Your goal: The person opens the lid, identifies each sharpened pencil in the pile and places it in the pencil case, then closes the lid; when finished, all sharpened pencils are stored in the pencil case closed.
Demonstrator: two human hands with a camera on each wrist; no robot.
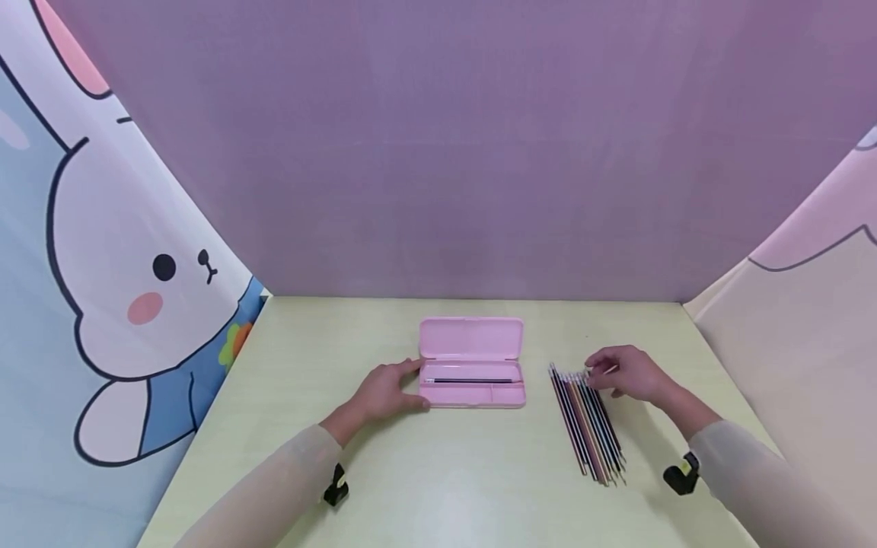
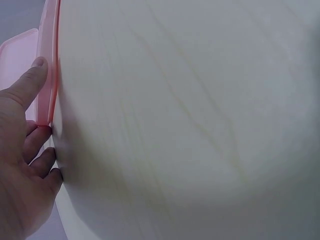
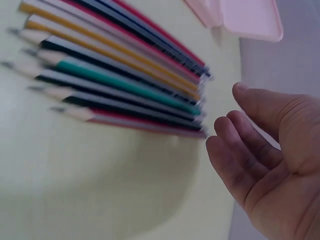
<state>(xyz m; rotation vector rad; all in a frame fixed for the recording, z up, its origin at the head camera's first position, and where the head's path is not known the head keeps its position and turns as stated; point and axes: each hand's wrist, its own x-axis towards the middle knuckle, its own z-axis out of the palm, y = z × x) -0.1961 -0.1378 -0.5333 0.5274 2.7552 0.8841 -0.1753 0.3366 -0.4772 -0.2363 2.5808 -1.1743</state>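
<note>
A pink pencil case lies with its lid swung back, and one dark pencil is in its long compartment. My left hand holds the case's left end. In the left wrist view the thumb presses on the case wall, while the other fingers bend by its corner. To the right, several pencils lie side by side, sharpened points toward me. My right hand is over their far ends; in the right wrist view its fingers are loosely bent, apart from the thumb, with nothing between them.
The pale wood-look table carries the case and the pencils. A purple cloth rises behind its far edge. Printed cloths flank it, one with a rabbit on the left. Both wrists wear a black device.
</note>
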